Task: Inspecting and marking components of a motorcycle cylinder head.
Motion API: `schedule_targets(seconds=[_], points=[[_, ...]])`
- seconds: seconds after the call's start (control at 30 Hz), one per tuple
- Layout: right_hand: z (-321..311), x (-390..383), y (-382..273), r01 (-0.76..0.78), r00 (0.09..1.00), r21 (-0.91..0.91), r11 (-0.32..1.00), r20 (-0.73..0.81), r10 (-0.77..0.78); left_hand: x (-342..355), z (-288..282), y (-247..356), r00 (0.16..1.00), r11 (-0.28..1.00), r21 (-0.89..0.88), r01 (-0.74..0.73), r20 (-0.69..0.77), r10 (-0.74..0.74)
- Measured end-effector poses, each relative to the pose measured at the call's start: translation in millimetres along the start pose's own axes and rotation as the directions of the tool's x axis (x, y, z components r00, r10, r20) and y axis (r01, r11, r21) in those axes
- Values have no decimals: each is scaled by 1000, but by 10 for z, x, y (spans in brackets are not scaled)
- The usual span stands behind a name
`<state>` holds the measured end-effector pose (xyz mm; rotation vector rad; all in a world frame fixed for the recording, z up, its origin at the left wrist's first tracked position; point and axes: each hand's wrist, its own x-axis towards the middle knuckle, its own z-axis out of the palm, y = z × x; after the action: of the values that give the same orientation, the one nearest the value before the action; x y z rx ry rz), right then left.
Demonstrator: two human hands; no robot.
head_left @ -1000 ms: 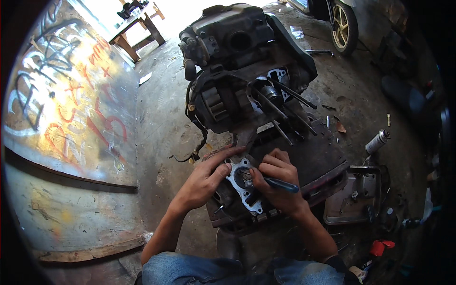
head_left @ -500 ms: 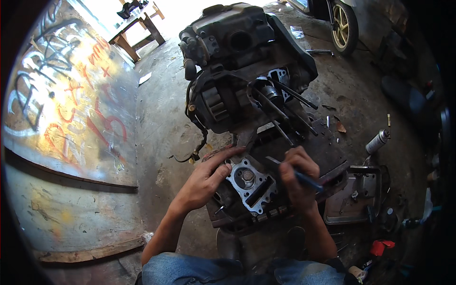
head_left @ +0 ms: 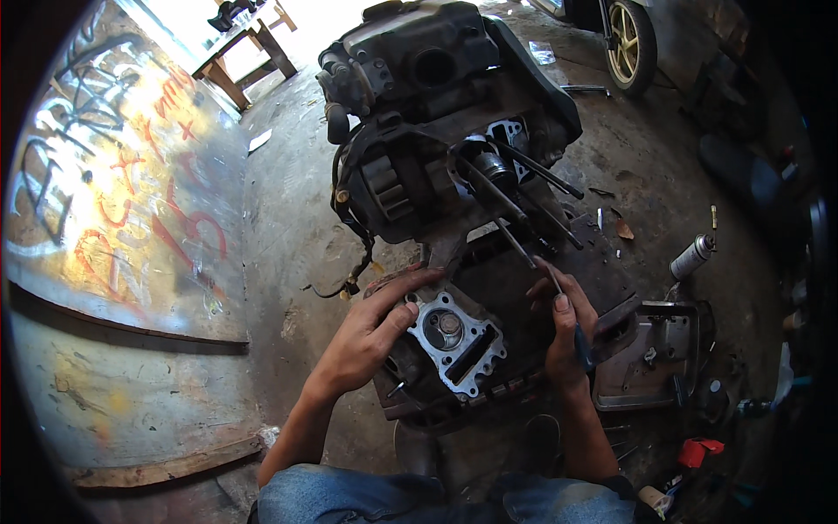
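Observation:
A grey metal cylinder head (head_left: 454, 339) lies face up in front of me, its gasket face and round chamber showing. My left hand (head_left: 371, 336) rests on its left side, fingers spread over the top edge. My right hand (head_left: 566, 330) is to the right of the head and grips a thin tool with a blue handle (head_left: 583, 349), its metal tip pointing up and away. Beyond them stands a dirty black engine block (head_left: 419, 131) with long studs (head_left: 524, 188) sticking out toward me.
A graffiti-painted metal sheet (head_left: 122, 227) lies at the left. A grey engine cover (head_left: 655, 358) sits at the right, a spray can (head_left: 691, 258) beyond it, a red object (head_left: 698, 451) nearer me. A wheel (head_left: 630, 39) and a wooden bench (head_left: 249, 57) stand at the back.
My right hand has lifted the tool off the middle of the cylinder head and swung to its right side, uncovering the face. The left hand has stayed in place.

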<state>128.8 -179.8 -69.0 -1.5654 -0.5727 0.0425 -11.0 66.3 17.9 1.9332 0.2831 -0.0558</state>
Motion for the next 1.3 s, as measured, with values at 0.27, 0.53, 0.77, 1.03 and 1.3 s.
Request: schedule_targets(seconds=[0.27,0.53,0.77,1.03,1.3], points=[[71,-25,2,8,999,11,1000,-41,-7,-56,71,0,991,987,-147,-65,-126,47],[50,-51,-37,-32,997,102,994,-67,39,-125,116,-28,967,905,-396,-154,-247,57],[88,-86,10,-74,961,296,952,-234,147,-248,258,-330,910,831,-427,-355,-361,203],[20,-82,20,-130,969,317,939,-161,188,-361,398,-360,900,943,-230,-239,-418,126],[134,-115,-46,-65,978,292,954,-170,119,-419,341,-375,935,898,-415,-147,-355,-11]])
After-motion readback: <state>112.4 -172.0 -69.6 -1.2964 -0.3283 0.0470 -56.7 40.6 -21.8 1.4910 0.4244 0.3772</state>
